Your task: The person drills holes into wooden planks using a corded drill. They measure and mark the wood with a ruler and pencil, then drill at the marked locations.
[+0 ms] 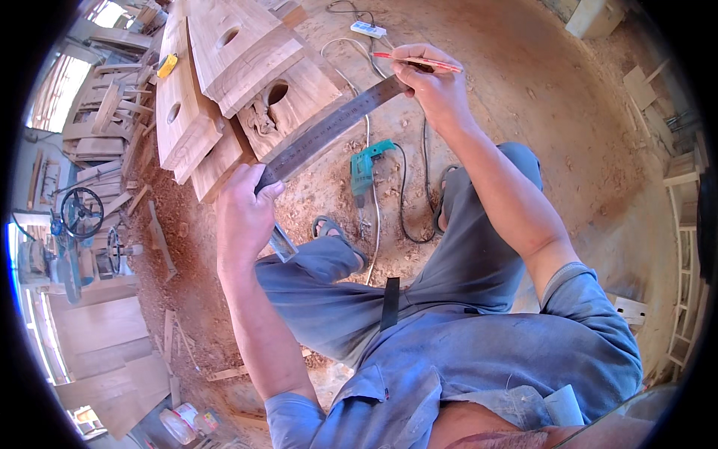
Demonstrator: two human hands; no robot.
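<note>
A steel carpenter's square spans the space between my two hands, its long marked blade slanting up to the right. My left hand is closed round the corner end, and the square's short arm sticks out below it. At the blade's far end, my right hand pinches the tip and also holds a red pencil across the fingers. Just beyond the blade lie thick wooden pieces with oval holes; one has a rough, split-looking hollow beside its hole. The blade passes close to their near ends; contact is unclear.
A yellow tape measure rests on the left timber. On the dusty floor lie a teal power drill, its cord, and a white power strip. Wood scraps and a machine with a handwheel stand at the left.
</note>
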